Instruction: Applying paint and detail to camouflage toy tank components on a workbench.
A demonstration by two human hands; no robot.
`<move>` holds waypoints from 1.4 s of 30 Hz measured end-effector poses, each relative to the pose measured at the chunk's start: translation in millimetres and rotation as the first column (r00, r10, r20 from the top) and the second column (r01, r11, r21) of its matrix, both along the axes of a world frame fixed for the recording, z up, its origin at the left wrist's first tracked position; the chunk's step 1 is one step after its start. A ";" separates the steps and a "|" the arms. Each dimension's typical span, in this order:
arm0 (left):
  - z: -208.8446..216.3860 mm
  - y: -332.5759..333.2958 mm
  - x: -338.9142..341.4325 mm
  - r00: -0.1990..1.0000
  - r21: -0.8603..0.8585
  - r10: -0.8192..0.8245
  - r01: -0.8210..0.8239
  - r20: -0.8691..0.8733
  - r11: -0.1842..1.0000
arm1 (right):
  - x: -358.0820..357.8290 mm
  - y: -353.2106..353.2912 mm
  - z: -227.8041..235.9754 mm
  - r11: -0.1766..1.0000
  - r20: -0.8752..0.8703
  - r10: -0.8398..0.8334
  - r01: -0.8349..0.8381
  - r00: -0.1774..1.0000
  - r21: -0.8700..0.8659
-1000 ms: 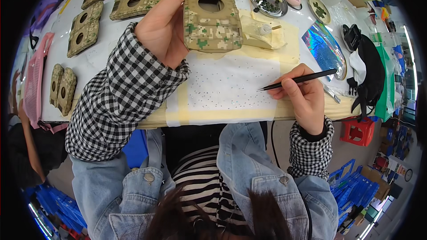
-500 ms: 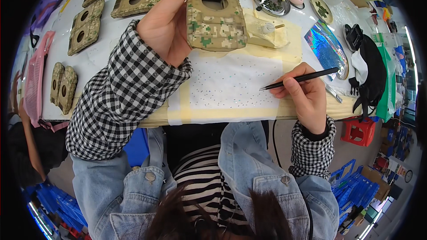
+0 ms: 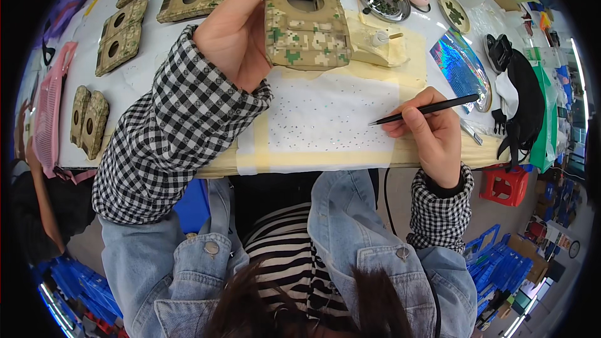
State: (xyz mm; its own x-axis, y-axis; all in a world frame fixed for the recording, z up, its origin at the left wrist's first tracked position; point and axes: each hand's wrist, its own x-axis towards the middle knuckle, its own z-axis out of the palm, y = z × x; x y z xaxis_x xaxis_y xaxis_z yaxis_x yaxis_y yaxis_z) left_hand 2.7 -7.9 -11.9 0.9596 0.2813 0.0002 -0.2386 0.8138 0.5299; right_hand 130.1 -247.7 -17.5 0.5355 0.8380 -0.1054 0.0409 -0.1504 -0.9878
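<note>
My left hand (image 3: 235, 40) is closed on the edge of a camouflage-painted model vehicle hull (image 3: 308, 30), raised over the table with its round hole facing up. Between the thumb and fingers of my right hand (image 3: 432, 134) is a pair of black tweezers (image 3: 432, 107). Their tips point left, over a white sheet (image 3: 325, 112) scattered with many tiny shiny specks. Whether the tips touch the sheet or hold a speck is too small to tell. Beyond the sheet, a small white container with a stick (image 3: 380, 38) sits on a taped yellowish block (image 3: 360, 53).
More camouflage hulls (image 3: 195, 0) lie at the far left, with two smaller ones (image 3: 89, 122) nearer. At the right are a round metal dish of dark bits (image 3: 384, 0), a pale dish (image 3: 454, 12), a holographic sheet (image 3: 461, 66) and a black bag (image 3: 523, 97). A red stool (image 3: 504, 186) stands below.
The hull has shifted slightly right and up in my left hand. The tweezers' tips, slightly apart before, look closer together now. My right hand has barely moved.
</note>
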 end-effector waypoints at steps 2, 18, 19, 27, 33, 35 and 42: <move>-0.9 0.5 0.3 1.000 -0.009 -0.015 0.015 0.013 1.000 | 0.4 -0.3 -0.3 1.000 0.003 0.003 -0.003 1.000 0.000; -1.3 1.2 -0.6 1.000 -0.053 -0.025 0.026 0.018 0.998 | -1.9 -3.8 1.2 0.990 0.047 -0.029 0.022 0.998 0.139; -1.7 1.3 -0.8 1.000 -0.056 -0.024 0.025 0.020 0.998 | -3.5 -2.7 1.7 0.988 0.057 -0.035 0.026 0.998 0.151; -0.4 0.7 -0.5 1.000 -0.029 -0.018 0.018 0.006 0.999 | -6.5 -0.8 0.3 0.998 0.212 -0.019 0.006 0.977 0.063; -2.5 1.3 -0.1 0.999 -0.029 -0.026 0.027 0.019 0.999 | -7.0 1.5 -0.8 0.999 0.234 -0.013 0.000 0.972 0.054; -1.6 0.9 -0.3 1.000 -0.018 -0.023 0.023 0.010 1.000 | -7.3 1.8 -1.6 0.998 0.237 -0.015 0.001 0.971 0.056; -1.2 1.9 0.2 1.000 0.040 -0.017 0.017 -0.007 0.999 | -9.0 2.1 0.7 0.995 0.129 -0.057 0.047 0.990 0.086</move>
